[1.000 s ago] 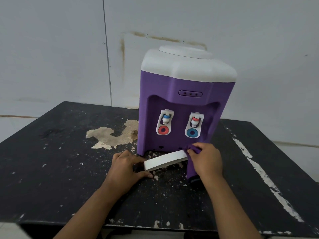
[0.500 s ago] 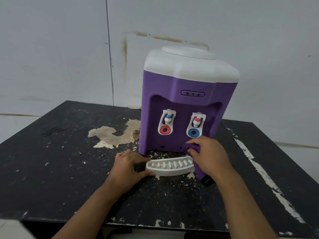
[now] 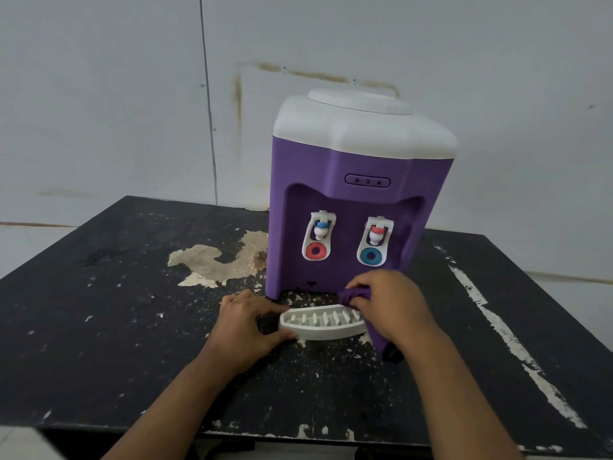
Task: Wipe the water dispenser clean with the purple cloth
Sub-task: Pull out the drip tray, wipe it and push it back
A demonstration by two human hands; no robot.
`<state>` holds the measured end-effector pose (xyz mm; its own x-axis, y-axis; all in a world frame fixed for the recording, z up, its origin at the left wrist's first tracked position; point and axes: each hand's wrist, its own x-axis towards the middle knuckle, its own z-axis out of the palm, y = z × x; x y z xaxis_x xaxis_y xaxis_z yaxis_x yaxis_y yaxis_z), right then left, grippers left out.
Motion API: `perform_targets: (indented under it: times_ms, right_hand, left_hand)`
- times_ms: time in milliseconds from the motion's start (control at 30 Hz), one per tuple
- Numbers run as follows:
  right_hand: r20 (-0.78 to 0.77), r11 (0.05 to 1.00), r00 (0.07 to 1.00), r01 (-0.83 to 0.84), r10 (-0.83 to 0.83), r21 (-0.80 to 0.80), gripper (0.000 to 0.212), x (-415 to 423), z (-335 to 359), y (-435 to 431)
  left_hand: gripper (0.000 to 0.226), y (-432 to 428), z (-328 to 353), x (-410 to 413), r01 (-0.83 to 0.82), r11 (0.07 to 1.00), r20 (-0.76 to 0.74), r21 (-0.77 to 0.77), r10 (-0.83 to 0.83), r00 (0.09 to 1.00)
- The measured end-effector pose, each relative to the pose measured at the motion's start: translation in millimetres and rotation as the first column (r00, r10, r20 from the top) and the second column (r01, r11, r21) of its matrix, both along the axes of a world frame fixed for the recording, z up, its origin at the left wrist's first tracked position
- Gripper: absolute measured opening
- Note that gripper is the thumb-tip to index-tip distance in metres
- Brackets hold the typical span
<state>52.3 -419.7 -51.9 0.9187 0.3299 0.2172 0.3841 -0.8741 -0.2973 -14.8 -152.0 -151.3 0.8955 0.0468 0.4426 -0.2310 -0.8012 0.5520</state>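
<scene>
Water dispenser: purple body, white top, standing upright toward the rear of the black desk, close to a pale wall.

Two white taps sit in its front recess. The left tap has a blue cap above a red ring. The right tap has a red cap above a blue ring.

White slotted drip tray: lying slots up on the desk, just in front of the dispenser's base.

Left hand: grips the tray's left end, with the thumb on the front wall and the fingers curled behind the rear edge.

Right hand: holds the purple cloth bunched in curled fingers at the tray's right end. More cloth hangs below the hand to the desk.

Desk surface: flaked, with a bare tan patch left of the dispenser and a pale streak on the right.
</scene>
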Motion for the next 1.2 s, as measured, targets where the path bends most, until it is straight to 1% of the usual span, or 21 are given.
perform_targets:
  times_ms: [33,100,167,200,267,333,400,433,533,633,733,767,833,933,1067,1200]
  right_hand:
    - [-0.012,0.999,1.0,-0.023,0.023,0.026,0.019,-6,-5,12]
    - [-0.069,0.998,0.995,-0.069,0.069,-0.001,0.02,-17,-18,34]
    - [-0.11,0.997,0.992,-0.067,0.062,-0.043,0.023,-21,-21,43]
    - [-0.119,0.998,0.991,-0.057,0.052,-0.036,0.023,-19,-18,45]
    - [-0.089,0.997,0.994,-0.063,0.066,0.043,0.021,-17,-14,52]
    - [-0.047,0.985,0.99,-0.128,0.134,0.118,0.021,-24,-15,70]
    - [-0.05,0.973,0.976,-0.207,0.213,0.105,0.021,-35,-27,89]
    - [-0.053,0.971,0.974,-0.214,0.22,0.104,0.02,-37,-34,92]
    - [-0.042,0.98,0.991,-0.121,0.129,0.156,0.018,-29,-41,74]
    - [0.003,0.985,0.999,0.036,-0.037,0.169,0.019,-12,-38,34]
    - [0.033,0.959,0.971,0.228,-0.237,0.17,0.021,5,-36,-9]
    - [0.033,0.946,0.958,0.275,-0.284,0.173,0.019,9,-36,-21]
    - [0.022,0.937,0.947,0.315,-0.322,0.152,0.016,11,-34,-35]
    - [0.014,0.948,0.956,0.288,-0.293,0.134,0.018,3,-30,-31]
    - [0.006,0.984,0.99,0.138,-0.139,0.111,0.019,-24,-33,2]
    - [0.048,0.995,0.998,-0.035,0.03,0.093,0.018,-49,-40,43]
  left_hand:
    - [0.051,0,0,0,-0.002,1.0,0.0,-0.004,0.002,1.0]
    - [0.05,0,0,1,-0.006,1.0,0.001,-0.004,0.006,1.0]
    - [0.05,0,-1,1,-0.003,1.0,0.005,-0.003,0.003,1.0]
    - [0.05,0,0,1,-0.001,1.0,0.005,-0.007,0.001,1.0]
    - [0.05,0,2,1,0.01,1.0,-0.002,-0.022,-0.01,1.0]
    - [0.047,0,2,1,0.023,0.999,-0.005,-0.037,-0.023,1.0]
    - [0.04,0,1,2,0.024,0.998,0.001,-0.055,-0.024,1.0]
    - [0.036,0,1,2,0.023,0.998,0.004,-0.063,-0.023,1.0]
    - [0.041,-1,2,2,0.013,0.998,-0.004,-0.061,-0.013,1.0]
    - [0.047,-1,3,1,-0.007,0.999,-0.025,-0.048,0.006,1.0]
    - [0.049,-1,2,0,-0.011,0.999,-0.033,-0.034,0.01,0.999]
    - [0.05,-1,2,0,-0.011,1.0,-0.032,-0.025,0.01,0.999]
    - [0.054,-2,3,0,-0.005,0.999,-0.031,0.031,0.006,1.0]
    - [0.059,-5,4,0,-0.001,0.997,-0.031,0.079,0.003,1.0]
    - [0.067,-5,5,-1,0.031,0.993,-0.026,0.11,-0.028,0.999]
    - [0.053,-6,8,-6,0.023,0.985,0.056,0.169,-0.033,0.998]
